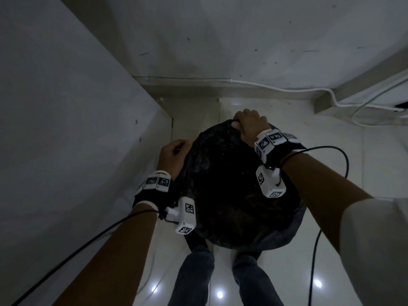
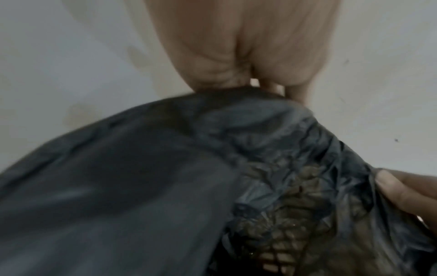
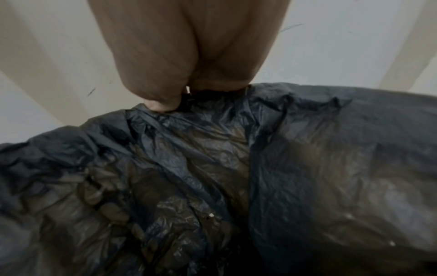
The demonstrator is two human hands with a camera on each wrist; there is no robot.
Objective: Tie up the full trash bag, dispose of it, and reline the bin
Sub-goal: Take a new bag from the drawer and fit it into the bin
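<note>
A black trash bag (image 1: 229, 191) sits in a dark bin (image 1: 293, 226) on the floor in front of my legs. My left hand (image 1: 174, 155) grips the bag's rim on its left side. My right hand (image 1: 247, 122) grips the rim at the far side. In the left wrist view my left hand (image 2: 255, 56) pinches the bag's edge (image 2: 236, 115), and fingers of the right hand (image 2: 402, 192) pull the plastic at the right. In the right wrist view my right hand (image 3: 189, 61) clutches crumpled bag plastic (image 3: 212, 149). Brownish contents show faintly through the thin film.
A grey cabinet side (image 1: 66, 129) stands close on the left, and a white wall (image 1: 242, 40) lies behind the bin. White cables (image 1: 331, 93) run along the skirting at the right. Glossy floor tiles (image 1: 353, 173) lie around the bin.
</note>
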